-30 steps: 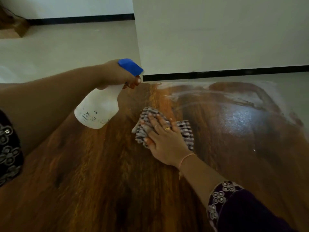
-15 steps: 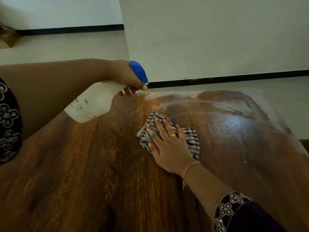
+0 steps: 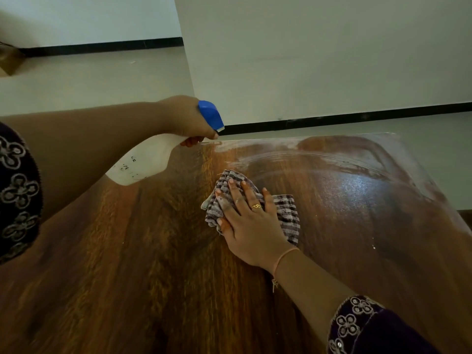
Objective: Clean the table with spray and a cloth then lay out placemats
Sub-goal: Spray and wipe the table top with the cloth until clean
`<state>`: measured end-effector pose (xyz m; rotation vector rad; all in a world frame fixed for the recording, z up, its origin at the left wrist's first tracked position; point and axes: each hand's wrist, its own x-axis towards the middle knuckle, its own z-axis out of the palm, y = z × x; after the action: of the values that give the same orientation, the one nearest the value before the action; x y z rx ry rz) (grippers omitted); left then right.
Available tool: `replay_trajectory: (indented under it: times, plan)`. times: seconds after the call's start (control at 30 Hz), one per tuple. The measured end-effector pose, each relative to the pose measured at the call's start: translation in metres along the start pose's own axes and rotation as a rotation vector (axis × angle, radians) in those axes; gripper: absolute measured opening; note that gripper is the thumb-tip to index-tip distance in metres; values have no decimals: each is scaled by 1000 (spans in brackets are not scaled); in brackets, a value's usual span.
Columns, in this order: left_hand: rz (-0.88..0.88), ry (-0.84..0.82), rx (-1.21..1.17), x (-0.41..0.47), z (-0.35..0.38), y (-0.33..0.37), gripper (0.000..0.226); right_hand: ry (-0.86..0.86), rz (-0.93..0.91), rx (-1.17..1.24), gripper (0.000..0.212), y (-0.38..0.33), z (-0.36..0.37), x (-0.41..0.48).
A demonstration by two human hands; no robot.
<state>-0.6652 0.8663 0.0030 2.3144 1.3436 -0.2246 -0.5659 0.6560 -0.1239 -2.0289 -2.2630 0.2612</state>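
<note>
Both hands are at work over the worktop (image 3: 122,264). On the left, the left hand (image 3: 184,118) is curled tightly round the neck of the spray bottle (image 3: 143,164), fingers tucked under its blue head (image 3: 210,114), and holds the bottle in the air above the far left part of the wood. The bottle's long axis slants from its white base, low and nearer the person, up to the nozzle, which points rightward and away toward the far edge. Just right of the nozzle and nearer the person, the right hand (image 3: 251,221) lies flat with fingers straight and spread. It presses down on the striped cloth (image 3: 287,213), which is bunched on the worktop under the palm and shows beyond the fingertips and on the right side. Further right, a wet, speckled sheen (image 3: 357,190) covers the far right corner. The cloth sits between the nozzle and that wet patch, so the right hand is the nearer one to wipe it, probably with a rightward sweep.
</note>
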Motion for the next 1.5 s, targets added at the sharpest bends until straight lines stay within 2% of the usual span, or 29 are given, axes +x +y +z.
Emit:
replay_trajectory:
  times: [0.07, 0.23, 0.33, 0.47, 0.6, 0.67, 0.73, 0.83, 0.9, 1.0, 1.13, 1.2, 1.4, 1.5]
  plan:
    - [-48, -71, -122, 1, -4, -5, 20, -2, -30, 12, 57, -6, -1, 12]
    - [-103, -55, -252, 3, -11, -11, 16, -39, -211, 14, 56, -34, -1, 70]
    - [-154, -83, -276, 2, -15, -11, 17, -37, -175, -20, 55, -23, -5, 98]
    - [-147, -84, -269, -3, -17, -12, 16, 35, 95, -35, 55, 27, -10, 103]
    - [-131, -95, -269, -11, -21, -18, 14, 63, 541, -17, 56, 88, -18, 80]
    - [-131, -86, -295, -14, -23, -23, 14, 41, 733, 29, 59, 92, -20, 76]
    - [-132, -69, -317, -16, -24, -28, 14, 43, 791, 35, 60, 75, -19, 81]
    - [-136, -50, -338, -19, -25, -35, 14, 98, 644, 60, 61, 22, -9, 90]
    - [-144, -36, -353, -21, -26, -40, 14, 130, 448, 89, 59, -26, 0, 101]
    - [-160, -15, -362, -23, -27, -46, 14, 61, 162, 86, 57, -84, 10, 129]
    - [-204, 20, -339, -25, -25, -51, 26, 2, -14, -9, 56, -82, 3, 162]
    - [-200, 6, -352, -26, -23, -49, 17, 3, -10, -11, 55, -61, -1, 167]
    - [-156, -32, -350, -24, -21, -43, 15, 59, 397, 23, 54, 62, -21, 137]
    - [-130, -34, -357, -23, -21, -41, 14, -9, 617, 3, 57, 116, -30, 105]
